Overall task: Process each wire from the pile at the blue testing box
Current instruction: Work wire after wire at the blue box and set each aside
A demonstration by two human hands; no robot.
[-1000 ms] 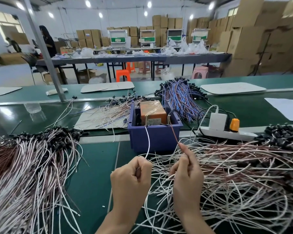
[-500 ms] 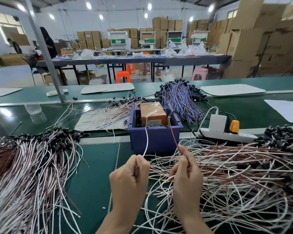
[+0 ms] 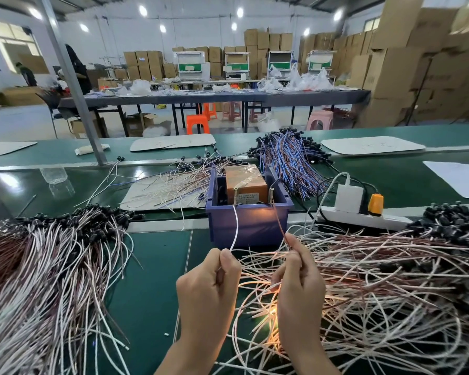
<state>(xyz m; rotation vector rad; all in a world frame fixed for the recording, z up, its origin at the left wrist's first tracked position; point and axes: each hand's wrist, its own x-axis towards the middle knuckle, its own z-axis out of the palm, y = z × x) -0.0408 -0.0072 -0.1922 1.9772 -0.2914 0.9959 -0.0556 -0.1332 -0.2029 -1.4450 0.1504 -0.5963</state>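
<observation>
The blue testing box stands on the green bench with an orange unit and two upright metal posts inside. My left hand pinches a white wire lead whose tip reaches the left post. My right hand pinches a brown wire lead running up to the right post. A warm orange light glows among the wires below my right hand. The pile of white and brown wires spreads to the right of my hands.
A second heap of wires with black ends lies at the left. A white power strip with a charger and orange plug sits right of the box. Blue wires and loose wires on a white mat lie behind it.
Both hands stay in place holding the two leads at the posts. An orange glow has appeared among the wires under my right hand and on the box front.
</observation>
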